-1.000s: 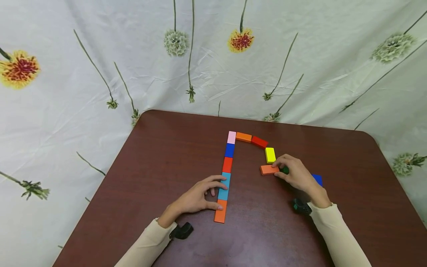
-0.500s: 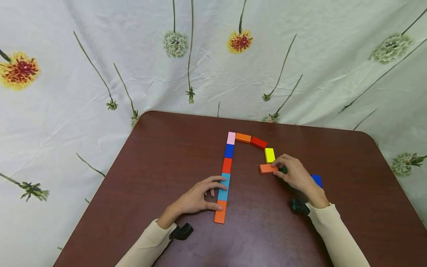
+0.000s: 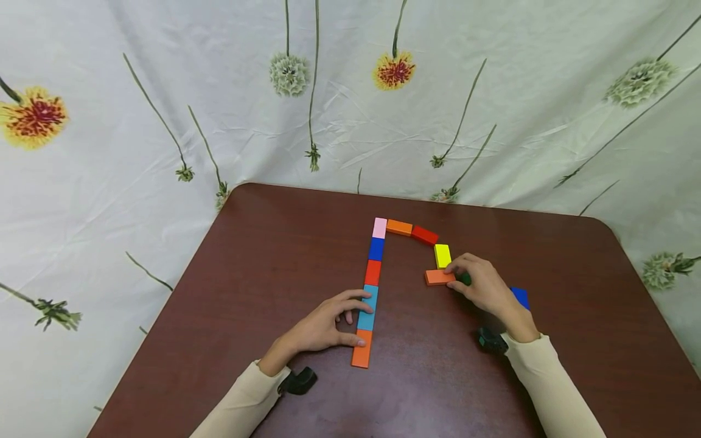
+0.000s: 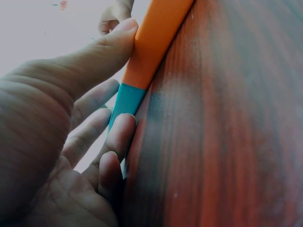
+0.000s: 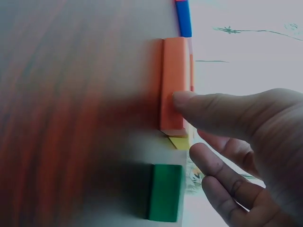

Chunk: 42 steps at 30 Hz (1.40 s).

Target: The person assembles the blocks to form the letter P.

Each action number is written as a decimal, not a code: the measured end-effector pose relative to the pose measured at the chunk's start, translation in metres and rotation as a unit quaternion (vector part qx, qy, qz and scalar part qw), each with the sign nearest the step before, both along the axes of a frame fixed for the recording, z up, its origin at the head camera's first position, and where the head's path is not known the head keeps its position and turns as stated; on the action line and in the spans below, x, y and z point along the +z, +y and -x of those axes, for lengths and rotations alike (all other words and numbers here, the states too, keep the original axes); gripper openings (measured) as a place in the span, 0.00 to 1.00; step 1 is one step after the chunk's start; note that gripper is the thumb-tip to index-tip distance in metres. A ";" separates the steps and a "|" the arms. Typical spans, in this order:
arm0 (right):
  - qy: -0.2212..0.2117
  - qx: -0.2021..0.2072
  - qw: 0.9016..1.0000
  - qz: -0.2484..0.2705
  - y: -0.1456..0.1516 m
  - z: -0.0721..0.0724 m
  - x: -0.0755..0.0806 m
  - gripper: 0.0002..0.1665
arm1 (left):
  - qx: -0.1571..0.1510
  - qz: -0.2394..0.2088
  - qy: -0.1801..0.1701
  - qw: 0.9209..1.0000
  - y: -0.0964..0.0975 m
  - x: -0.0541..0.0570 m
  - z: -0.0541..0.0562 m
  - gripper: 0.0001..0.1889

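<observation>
A column of flat blocks lies on the brown table (image 3: 274,255): pink (image 3: 380,227), blue (image 3: 376,249), red (image 3: 373,272), teal (image 3: 369,307), orange (image 3: 362,348). My left hand (image 3: 356,319) lies beside it, thumb against the orange block (image 4: 151,42) and straight fingers against the teal block (image 4: 125,101). From the pink block a bent row runs right: orange (image 3: 400,227), red (image 3: 425,235), yellow (image 3: 442,256), then a loose orange block (image 3: 438,277). My right hand (image 3: 454,277) touches that loose block (image 5: 173,90) with its thumb tip, fingers hovering over a green block (image 5: 164,191).
A blue block (image 3: 520,297) lies on the table just behind my right hand. A floral cloth (image 3: 164,91) hangs behind the table and past its left and right edges. Black wrist cameras (image 3: 298,380) sit under both sleeves.
The loose orange block and my right hand have edged slightly left, toward the yellow block's lower end. My left hand stays beside the column.
</observation>
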State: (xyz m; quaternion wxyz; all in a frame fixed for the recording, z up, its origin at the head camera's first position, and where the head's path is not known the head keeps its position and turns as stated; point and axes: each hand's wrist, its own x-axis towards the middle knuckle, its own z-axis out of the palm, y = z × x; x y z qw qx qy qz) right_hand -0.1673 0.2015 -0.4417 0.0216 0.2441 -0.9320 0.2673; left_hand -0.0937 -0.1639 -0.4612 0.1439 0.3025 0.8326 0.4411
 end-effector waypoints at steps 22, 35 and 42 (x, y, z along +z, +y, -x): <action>0.077 -0.073 0.994 0.021 0.060 -0.039 0.004 0.21 | 0.002 -0.005 -0.012 1.000 0.000 0.003 -0.001 0.25; 0.072 -0.129 0.989 0.023 0.081 -0.060 -0.007 0.22 | 0.006 0.002 -0.010 1.000 0.001 0.006 -0.001 0.25; 0.051 -0.153 0.987 0.019 0.087 -0.065 -0.010 0.21 | 0.006 0.003 -0.010 1.000 0.000 0.006 -0.001 0.25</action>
